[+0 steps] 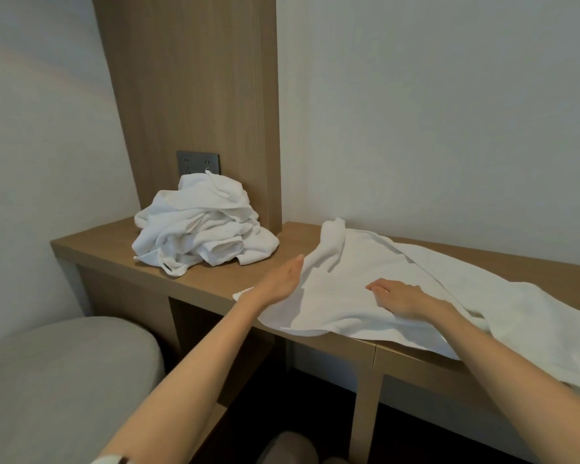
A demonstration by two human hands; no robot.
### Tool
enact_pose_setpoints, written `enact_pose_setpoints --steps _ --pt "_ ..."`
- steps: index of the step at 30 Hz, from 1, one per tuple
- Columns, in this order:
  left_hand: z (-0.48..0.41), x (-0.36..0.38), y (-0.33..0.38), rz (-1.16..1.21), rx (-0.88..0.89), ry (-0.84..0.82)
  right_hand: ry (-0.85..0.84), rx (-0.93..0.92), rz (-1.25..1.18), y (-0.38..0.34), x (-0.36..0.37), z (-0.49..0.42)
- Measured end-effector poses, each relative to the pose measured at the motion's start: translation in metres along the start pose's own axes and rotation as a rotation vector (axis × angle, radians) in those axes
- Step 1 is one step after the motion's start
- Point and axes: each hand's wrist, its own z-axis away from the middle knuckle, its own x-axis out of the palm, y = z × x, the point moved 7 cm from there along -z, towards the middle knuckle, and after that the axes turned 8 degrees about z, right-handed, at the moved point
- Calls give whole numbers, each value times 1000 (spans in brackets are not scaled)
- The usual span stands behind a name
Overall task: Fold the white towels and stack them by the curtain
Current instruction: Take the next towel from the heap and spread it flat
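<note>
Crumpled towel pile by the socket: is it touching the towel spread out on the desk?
Apart. The head view shows a strip of bare desk between the crumpled pile and the nearest edge of the spread towel.

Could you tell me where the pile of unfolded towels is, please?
In the head view, the towel pile sits at the left end of the desk, below the wall socket, left of the spread towel.

Bare forearms (195, 360), white sleeve (110, 460) at left elbow.
</note>
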Motion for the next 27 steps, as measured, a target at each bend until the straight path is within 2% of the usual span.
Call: enact_pose_setpoints --steps 2,3,5,9,19,25,27 --pt "-7 21 -14 -224 -79 -151 -10 28 10 5 -2 -1" --pt "-11 28 -22 -355 -107 -169 -8 37 19 8 -3 -1" --pt "-14 34 -30 -472 -160 -178 2 67 34 15 -5 1" --pt "-15 30 -31 -521 -173 -184 32 100 15 24 -4 3" --pt "15 -23 -61 -559 -408 54 85 97 -21 29 -2 3" --pt "16 -28 -54 -713 -378 105 108 82 -28 33 -10 12" --pt "13 -24 -47 -725 -340 136 200 112 -25 36 -24 21"
